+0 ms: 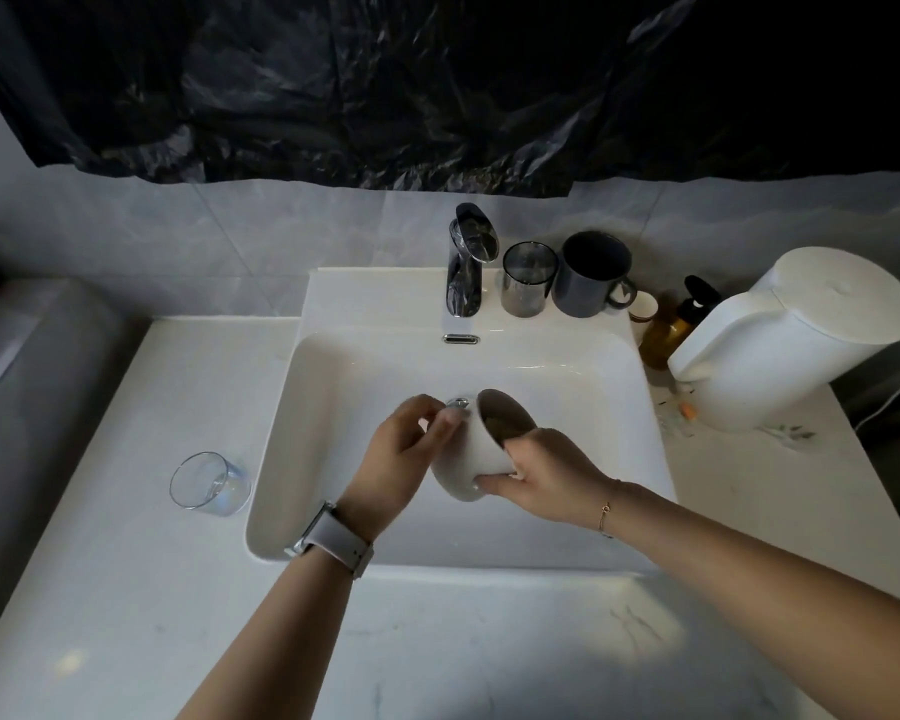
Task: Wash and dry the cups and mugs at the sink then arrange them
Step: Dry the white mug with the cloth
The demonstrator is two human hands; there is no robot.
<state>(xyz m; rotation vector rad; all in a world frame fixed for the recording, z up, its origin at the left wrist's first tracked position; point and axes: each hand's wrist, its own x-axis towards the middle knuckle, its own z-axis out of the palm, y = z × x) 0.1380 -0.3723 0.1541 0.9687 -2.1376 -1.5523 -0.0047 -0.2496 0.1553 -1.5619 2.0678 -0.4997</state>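
Observation:
A white mug (476, 449) with a dark inside hangs tilted over the white sink (333, 366), mouth facing up and away. My right hand (536, 472) grips it from the right, fingers under its base and thumb at the rim. My left hand (411, 449) holds its left side, fingers curled at what looks like the handle. A clear glass (206, 483) stands on the counter left of the sink. A smoky glass tumbler (527, 279) and a dark blue mug (591, 275) stand on the sink's back ledge right of the faucet (466, 259).
A small white cup (644, 306), an amber pump bottle (671, 324) and a large white paper-towel roll (796, 335) crowd the right counter. Black plastic sheet (437, 80) covers the wall above. No water runs from the faucet. A grey ledge lies at far left.

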